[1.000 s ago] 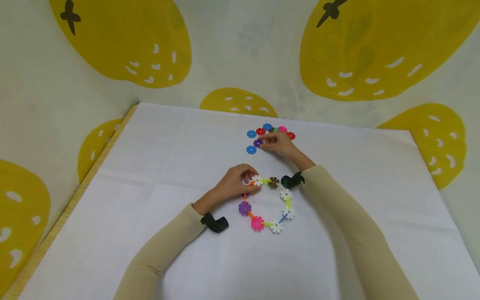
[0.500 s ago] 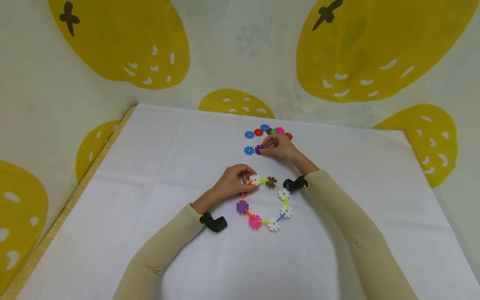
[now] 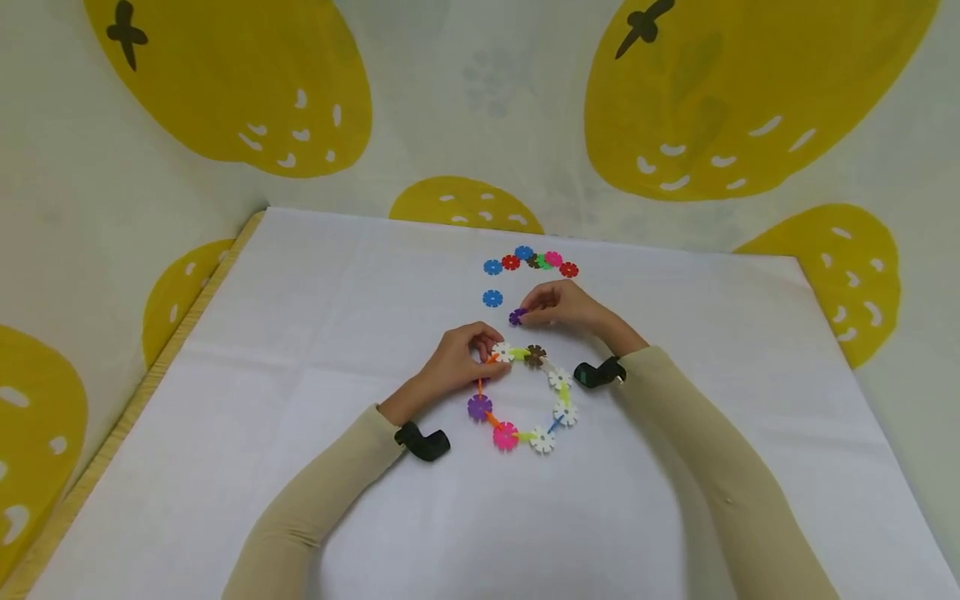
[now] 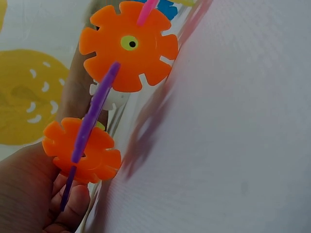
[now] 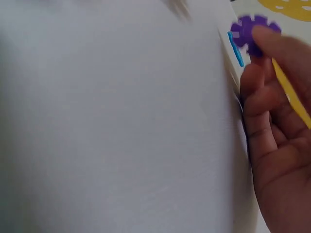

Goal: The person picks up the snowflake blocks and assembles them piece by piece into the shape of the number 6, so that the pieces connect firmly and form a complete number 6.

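Observation:
My left hand (image 3: pixel 456 361) grips the upper left of a ring of interlocking notched plastic discs (image 3: pixel 506 436), beside its white disc (image 3: pixel 503 352). In the left wrist view, orange discs (image 4: pixel 129 46) are joined by a purple disc (image 4: pixel 95 113) turned edge-on, fingers curled behind the lower orange one. Between thumb and fingertips, my right hand (image 3: pixel 566 307) pinches a loose purple disc (image 5: pixel 250 31), just beyond the ring's far side. A thin yellow strip (image 5: pixel 290 94) shows between that hand's thumb and fingers in the right wrist view.
Loose discs lie in an arc near the table's far edge: blue (image 3: pixel 492 267), red (image 3: pixel 511 262), green, pink and others. A single blue disc (image 3: pixel 492 298) sits closer. White cloth (image 3: pixel 360 300) covers the table, and a lemon-patterned wall covering (image 3: pixel 480 83) stands behind.
The right hand has drawn the purple disc away from the loose discs, toward the ring. The left hand keeps its grip on the ring, nearly still.

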Demonstrator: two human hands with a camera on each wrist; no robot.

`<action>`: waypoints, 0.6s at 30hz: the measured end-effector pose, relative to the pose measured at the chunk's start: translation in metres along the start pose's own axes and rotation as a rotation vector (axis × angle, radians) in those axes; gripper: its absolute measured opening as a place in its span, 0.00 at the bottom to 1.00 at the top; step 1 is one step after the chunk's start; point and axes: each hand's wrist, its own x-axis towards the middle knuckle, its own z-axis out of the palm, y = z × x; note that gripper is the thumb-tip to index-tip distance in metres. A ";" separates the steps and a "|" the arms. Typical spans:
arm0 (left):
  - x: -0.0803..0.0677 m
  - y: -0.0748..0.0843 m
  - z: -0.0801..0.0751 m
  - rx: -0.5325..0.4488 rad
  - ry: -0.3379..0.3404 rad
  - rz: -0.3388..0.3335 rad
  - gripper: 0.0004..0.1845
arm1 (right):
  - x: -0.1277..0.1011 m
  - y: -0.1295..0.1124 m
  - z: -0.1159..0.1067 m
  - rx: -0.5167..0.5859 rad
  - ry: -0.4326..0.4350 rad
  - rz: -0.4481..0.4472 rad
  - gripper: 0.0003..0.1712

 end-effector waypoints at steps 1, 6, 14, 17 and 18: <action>0.000 0.000 0.000 -0.002 0.003 0.000 0.21 | -0.001 0.001 0.000 0.007 -0.026 -0.012 0.12; 0.000 0.002 -0.001 -0.004 0.020 0.006 0.20 | -0.004 0.002 0.000 0.021 -0.154 -0.076 0.10; -0.001 0.001 -0.001 -0.010 0.021 0.006 0.20 | -0.006 -0.003 0.003 0.009 -0.245 -0.127 0.09; 0.000 0.000 0.000 -0.014 0.022 0.007 0.20 | -0.007 -0.002 0.004 0.015 -0.252 -0.137 0.09; 0.000 -0.001 0.001 -0.016 0.025 0.010 0.20 | -0.007 -0.002 0.004 0.017 -0.254 -0.143 0.09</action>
